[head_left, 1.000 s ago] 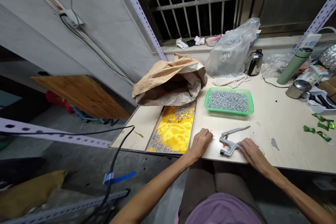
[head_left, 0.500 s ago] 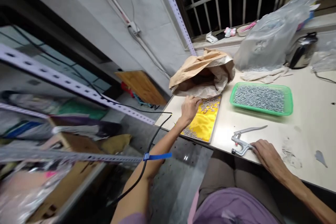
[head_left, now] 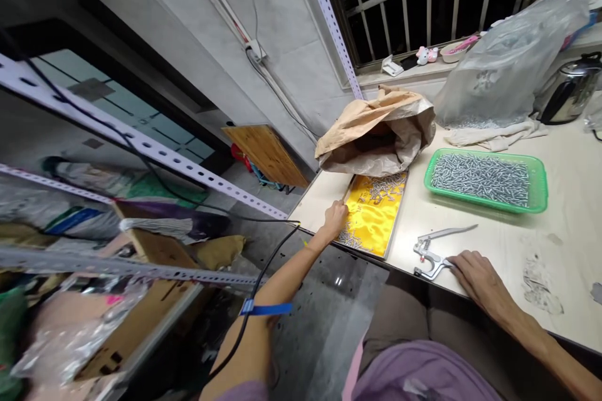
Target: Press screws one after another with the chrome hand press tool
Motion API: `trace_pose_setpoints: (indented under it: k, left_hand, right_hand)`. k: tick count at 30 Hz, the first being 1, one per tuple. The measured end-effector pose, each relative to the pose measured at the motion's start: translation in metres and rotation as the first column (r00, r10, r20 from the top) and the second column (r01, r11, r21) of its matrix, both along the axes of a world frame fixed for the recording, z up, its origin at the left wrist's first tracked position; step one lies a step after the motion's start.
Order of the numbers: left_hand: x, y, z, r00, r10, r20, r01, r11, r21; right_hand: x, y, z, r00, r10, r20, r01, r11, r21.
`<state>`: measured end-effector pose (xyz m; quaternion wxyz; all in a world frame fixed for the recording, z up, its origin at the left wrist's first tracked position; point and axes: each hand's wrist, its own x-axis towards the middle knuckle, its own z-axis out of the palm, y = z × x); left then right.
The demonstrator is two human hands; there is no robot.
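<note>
My left hand [head_left: 335,219] is at the left edge of a shallow tray lined with shiny yellow cloth [head_left: 371,219]. Its fingers are curled, and whatever is in them is hidden. Small metal pieces lie in two heaps on the cloth, one at the far end [head_left: 386,187] and one at the near end [head_left: 352,239]. My right hand [head_left: 475,272] rests on the table near its front edge, fingers bent over the end of the lower handle of silver snap pliers [head_left: 430,263]. The pliers' jaws face left and their handles are spread apart.
A green plastic basket [head_left: 540,191] full of small metal pins stands behind the pliers. An open brown paper bag [head_left: 362,131] leans over the tray's far end. A clear plastic bag [head_left: 498,69], a cloth [head_left: 498,136] and a kettle [head_left: 569,91] stand farther back. Metal shelving [head_left: 188,166] is on the left.
My left hand has moved back toward me and left, from over the tray's far part to its left edge. My right hand and the pliers stay put. The view has shifted slightly left.
</note>
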<state>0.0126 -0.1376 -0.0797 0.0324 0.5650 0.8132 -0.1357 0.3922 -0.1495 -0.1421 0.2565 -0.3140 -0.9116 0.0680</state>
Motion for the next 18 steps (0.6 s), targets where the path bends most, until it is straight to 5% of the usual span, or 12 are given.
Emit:
trace_pose_setpoints:
  k: [4, 7, 10, 13, 15, 18]
  left_hand:
    - [0.001, -0.003, 0.003, 0.999, -0.033, 0.04, 0.031, 0.999, 0.043]
    - [0.023, -0.008, 0.006, 0.945, -0.044, 0.325, -0.024, 0.978, 0.205]
    - [0.071, -0.016, 0.002, 0.674, -0.068, 0.736, -0.15, 0.963, 0.226]
    - [0.127, -0.024, -0.008, 0.418, -0.015, 0.908, -0.182, 0.978, 0.1]
    - [0.155, -0.026, -0.016, 0.344, 0.045, 0.938, -0.185, 0.982, 0.021]
    - [0.174, -0.024, -0.027, 0.333, 0.112, 0.936, -0.2, 0.979, -0.045]
  right_hand:
    - [0.002, 0.002, 0.002, 0.998, -0.024, 0.052, 0.025, 1.0, -0.016]
    - [0.002, 0.007, 0.004, 0.988, -0.109, 0.109, 0.112, 0.993, -0.026]
    - [0.001, 0.012, 0.007, 0.97, -0.188, 0.152, 0.2, 0.977, -0.068]
    - [-0.002, 0.014, 0.01, 0.957, -0.222, 0.188, 0.246, 0.963, -0.111]
    - [-0.003, 0.014, 0.01, 0.948, -0.236, 0.213, 0.263, 0.959, -0.104]
    - [-0.004, 0.01, 0.009, 0.938, -0.256, 0.234, 0.282, 0.956, -0.086]
